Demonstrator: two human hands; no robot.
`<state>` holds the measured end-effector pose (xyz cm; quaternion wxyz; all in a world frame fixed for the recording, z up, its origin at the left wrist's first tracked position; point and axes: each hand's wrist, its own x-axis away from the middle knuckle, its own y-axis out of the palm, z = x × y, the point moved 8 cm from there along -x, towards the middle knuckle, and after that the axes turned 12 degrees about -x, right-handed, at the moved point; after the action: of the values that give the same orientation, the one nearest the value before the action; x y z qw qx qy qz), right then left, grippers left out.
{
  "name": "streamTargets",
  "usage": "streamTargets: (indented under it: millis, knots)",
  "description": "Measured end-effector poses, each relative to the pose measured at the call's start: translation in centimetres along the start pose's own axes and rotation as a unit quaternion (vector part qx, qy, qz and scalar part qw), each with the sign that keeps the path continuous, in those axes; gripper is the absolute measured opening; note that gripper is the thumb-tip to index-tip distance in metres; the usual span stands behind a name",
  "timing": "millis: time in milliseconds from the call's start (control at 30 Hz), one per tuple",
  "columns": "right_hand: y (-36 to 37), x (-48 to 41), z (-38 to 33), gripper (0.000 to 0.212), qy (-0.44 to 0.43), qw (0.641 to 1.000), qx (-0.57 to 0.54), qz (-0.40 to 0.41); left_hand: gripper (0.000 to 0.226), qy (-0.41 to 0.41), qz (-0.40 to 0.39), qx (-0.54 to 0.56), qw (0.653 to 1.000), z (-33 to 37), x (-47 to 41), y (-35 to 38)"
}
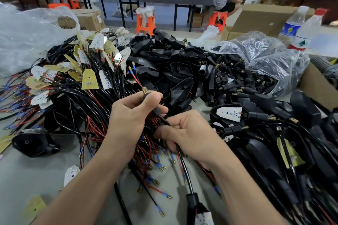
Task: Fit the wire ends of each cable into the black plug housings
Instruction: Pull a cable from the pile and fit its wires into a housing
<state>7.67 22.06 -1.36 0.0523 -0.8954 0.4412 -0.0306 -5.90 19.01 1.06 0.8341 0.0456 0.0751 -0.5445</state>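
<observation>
Bag [278,67]: plug housings [245,80]. Left hand [131,113], right hand [188,133]: cable [184,170].

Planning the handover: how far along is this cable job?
Done: several fitted housings lie at right. In hand: the left hand holds a plug with wire ends sticking out; the right hand grips its cable. Left: a big heap of loose cables and a pile of empty housings.

Cables [76,93] lay heaped at the left of the table [27,170], plug housings [170,64] piled to their right (at centre). A bag of connectors [259,71] sat further right, two bottles [309,29] behind it.
</observation>
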Motion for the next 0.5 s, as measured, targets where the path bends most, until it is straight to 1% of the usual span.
streamTargets:
  millis: [67,100,133,200,267,367,433,500]
  knots:
    - [0.2,-0.2,0.1,0.035,0.002,1.0,-0.025,0.013,0.033,-0.01,-0.006,0.013,1.0,-0.1,0.0,-0.1]
    - [0.4,-0.2,0.1,0.033,0.004,0.999,-0.049,0.009,0.029,-0.029,-0.03,0.05,0.998,-0.4,0.1,0.2]
    - [0.8,-0.2,0.0,0.033,0.009,0.996,-0.084,-0.004,0.026,-0.061,-0.064,0.112,0.99,-0.8,0.3,0.8]
    - [1.5,0.1,-0.1,0.037,0.025,0.983,-0.174,-0.046,0.029,-0.103,-0.115,0.207,0.966,-1.1,0.6,1.8]
    - [1.7,0.2,-0.1,0.041,0.041,0.972,-0.224,-0.059,0.03,-0.093,-0.132,0.204,0.966,-1.0,0.4,1.9]
    - [1.2,0.3,0.4,0.041,0.057,0.98,-0.188,-0.04,0.03,-0.044,-0.154,0.137,0.977,-0.2,0.2,2.2]
    - [1.4,0.2,0.7,0.04,0.071,0.977,-0.195,-0.043,0.024,-0.045,-0.138,0.116,0.983,-0.7,0.1,1.9]
    - [1.7,0.1,0.8,0.039,0.081,0.965,-0.242,-0.054,0.02,-0.066,-0.106,0.127,0.984,-1.2,0.1,1.3]
